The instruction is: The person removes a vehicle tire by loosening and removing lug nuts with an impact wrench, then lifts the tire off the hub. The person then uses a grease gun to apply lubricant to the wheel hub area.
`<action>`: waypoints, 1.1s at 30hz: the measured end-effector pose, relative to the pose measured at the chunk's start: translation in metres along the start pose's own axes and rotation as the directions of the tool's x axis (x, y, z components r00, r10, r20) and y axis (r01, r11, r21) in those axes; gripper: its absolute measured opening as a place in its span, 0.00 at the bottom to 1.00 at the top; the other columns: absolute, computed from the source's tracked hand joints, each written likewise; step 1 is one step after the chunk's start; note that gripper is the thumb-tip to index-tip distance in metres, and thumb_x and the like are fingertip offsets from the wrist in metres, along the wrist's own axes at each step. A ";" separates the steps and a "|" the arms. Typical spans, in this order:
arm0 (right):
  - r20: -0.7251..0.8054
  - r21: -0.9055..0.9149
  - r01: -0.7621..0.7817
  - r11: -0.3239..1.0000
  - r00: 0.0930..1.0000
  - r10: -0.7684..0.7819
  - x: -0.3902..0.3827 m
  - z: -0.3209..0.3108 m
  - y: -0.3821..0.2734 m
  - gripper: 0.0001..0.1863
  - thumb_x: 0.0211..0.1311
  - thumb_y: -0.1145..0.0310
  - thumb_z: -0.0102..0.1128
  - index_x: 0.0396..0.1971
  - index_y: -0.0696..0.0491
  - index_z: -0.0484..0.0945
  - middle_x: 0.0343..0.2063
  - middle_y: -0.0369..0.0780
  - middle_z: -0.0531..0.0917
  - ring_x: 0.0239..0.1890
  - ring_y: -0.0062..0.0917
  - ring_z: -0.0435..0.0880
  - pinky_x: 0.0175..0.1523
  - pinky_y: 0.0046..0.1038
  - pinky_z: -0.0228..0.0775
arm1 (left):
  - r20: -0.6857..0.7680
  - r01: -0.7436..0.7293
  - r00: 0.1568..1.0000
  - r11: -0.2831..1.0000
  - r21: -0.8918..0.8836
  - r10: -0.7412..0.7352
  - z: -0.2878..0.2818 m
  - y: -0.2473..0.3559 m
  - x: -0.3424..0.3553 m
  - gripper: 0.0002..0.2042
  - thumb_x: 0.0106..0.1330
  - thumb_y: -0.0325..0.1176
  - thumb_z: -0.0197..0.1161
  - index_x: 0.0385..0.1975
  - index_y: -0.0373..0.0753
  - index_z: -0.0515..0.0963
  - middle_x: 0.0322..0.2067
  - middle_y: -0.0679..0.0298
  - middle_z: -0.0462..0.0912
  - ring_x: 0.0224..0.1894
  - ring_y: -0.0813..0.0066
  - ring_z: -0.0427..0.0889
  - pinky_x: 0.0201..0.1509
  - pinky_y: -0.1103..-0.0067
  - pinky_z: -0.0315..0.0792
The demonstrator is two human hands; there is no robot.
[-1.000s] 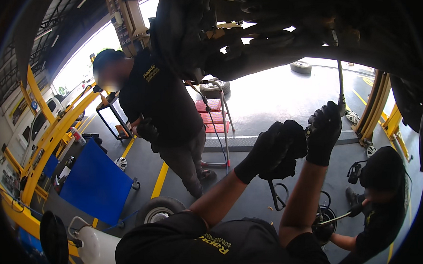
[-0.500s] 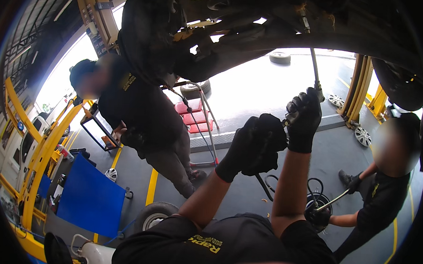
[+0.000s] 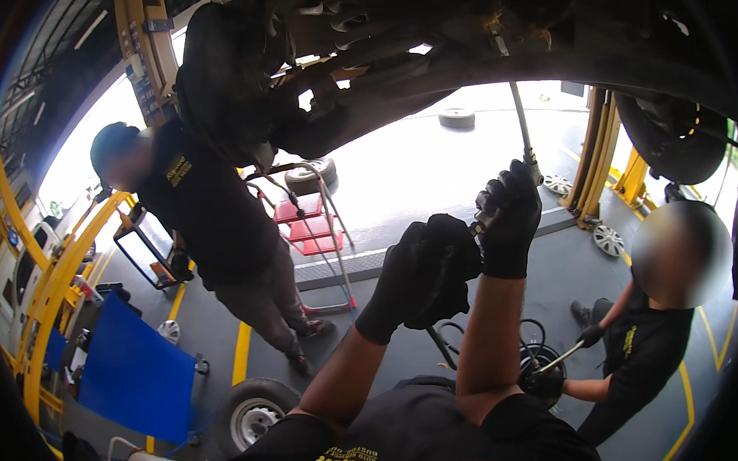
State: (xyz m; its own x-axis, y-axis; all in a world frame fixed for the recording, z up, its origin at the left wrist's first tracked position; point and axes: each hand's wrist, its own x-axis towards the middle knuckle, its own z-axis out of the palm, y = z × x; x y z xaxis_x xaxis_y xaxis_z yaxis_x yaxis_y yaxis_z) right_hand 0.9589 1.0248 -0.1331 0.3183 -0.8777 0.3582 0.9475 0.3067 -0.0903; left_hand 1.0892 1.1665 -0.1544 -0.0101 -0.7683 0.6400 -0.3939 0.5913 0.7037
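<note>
My right hand (image 3: 508, 216), in a black glove, grips a metal tool (image 3: 533, 173) in the middle of the head view. A slim rod (image 3: 518, 109) runs from it up into the dark vehicle underside (image 3: 375, 82). My left hand (image 3: 396, 277), also gloved, is closed just left of and below the right, against a dark crumpled mass; what it holds is hard to make out. A small metal fitting (image 3: 478, 228) shows between the hands, and a black hose (image 3: 445, 345) hangs below them.
A co-worker (image 3: 205, 215) stands left near a red step ladder (image 3: 299, 227); another (image 3: 640, 349), right, holds a rod at a round black container (image 3: 548, 382). A blue cart (image 3: 136, 369), a tire (image 3: 254, 415), yellow lift frames (image 3: 53, 299) and wheel covers (image 3: 607, 239) surround us.
The view has shifted, so most things sit further left. Both my hands stay raised and closed. The right co-worker's head is higher, and the left co-worker's hands have dropped lower.
</note>
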 end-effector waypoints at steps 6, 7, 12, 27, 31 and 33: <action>0.111 -0.255 0.170 0.952 0.983 -0.146 -0.001 -0.004 -0.003 0.11 0.74 0.65 0.56 0.29 0.43 0.68 0.16 0.25 0.59 0.15 0.14 0.59 0.20 0.23 0.54 | -0.037 -0.267 0.957 0.924 0.273 0.288 0.001 0.010 -0.002 0.10 0.77 0.36 0.54 0.51 0.43 0.76 0.41 0.60 0.84 0.40 0.59 0.89 0.43 0.72 0.81; 0.117 -0.268 0.160 0.950 0.984 -0.133 -0.001 -0.004 -0.002 0.12 0.74 0.66 0.56 0.28 0.42 0.68 0.16 0.25 0.59 0.15 0.14 0.58 0.20 0.23 0.55 | -0.048 -0.251 0.964 0.953 0.173 0.262 0.001 0.011 -0.004 0.10 0.76 0.35 0.54 0.52 0.43 0.76 0.42 0.60 0.84 0.40 0.59 0.88 0.43 0.72 0.81; -0.019 -0.363 0.132 0.922 0.989 -0.149 -0.003 0.000 -0.003 0.15 0.72 0.65 0.56 0.24 0.40 0.64 0.14 0.25 0.58 0.14 0.16 0.59 0.21 0.24 0.56 | -0.038 -0.296 0.940 0.869 0.396 0.338 0.002 0.008 -0.007 0.11 0.75 0.36 0.53 0.52 0.42 0.75 0.38 0.59 0.81 0.35 0.55 0.85 0.38 0.67 0.78; 0.095 -0.537 0.205 0.818 0.979 -0.182 -0.006 0.004 0.002 0.17 0.76 0.67 0.47 0.23 0.40 0.59 0.14 0.25 0.56 0.13 0.14 0.57 0.21 0.21 0.56 | -0.066 -0.017 0.997 0.983 0.181 0.029 -0.004 0.003 -0.012 0.11 0.77 0.38 0.52 0.52 0.42 0.73 0.39 0.53 0.81 0.33 0.53 0.86 0.36 0.64 0.79; 0.108 -0.359 0.144 0.922 0.988 -0.113 -0.007 0.007 0.005 0.16 0.77 0.65 0.46 0.24 0.40 0.60 0.15 0.25 0.56 0.14 0.13 0.57 0.21 0.21 0.56 | -0.066 -0.058 0.995 0.972 0.226 0.074 -0.005 -0.002 -0.012 0.11 0.78 0.38 0.52 0.52 0.42 0.73 0.37 0.52 0.82 0.34 0.52 0.88 0.38 0.65 0.80; 0.327 -0.195 0.064 0.979 0.945 0.004 -0.006 0.006 0.006 0.16 0.77 0.64 0.47 0.24 0.40 0.60 0.15 0.25 0.56 0.14 0.12 0.58 0.21 0.22 0.56 | -0.074 -0.098 0.989 0.944 0.315 0.128 -0.005 -0.002 -0.012 0.11 0.78 0.38 0.52 0.52 0.42 0.73 0.36 0.53 0.82 0.35 0.52 0.88 0.38 0.65 0.81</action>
State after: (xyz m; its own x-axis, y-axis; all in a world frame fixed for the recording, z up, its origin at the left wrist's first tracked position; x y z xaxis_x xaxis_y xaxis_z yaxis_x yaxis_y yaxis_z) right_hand 0.9622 1.0339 -0.1297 0.2941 -0.7080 0.6420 0.9536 0.1725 -0.2466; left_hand 1.0947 1.1752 -0.1620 0.0073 -0.6664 0.7455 -0.6601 0.5568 0.5042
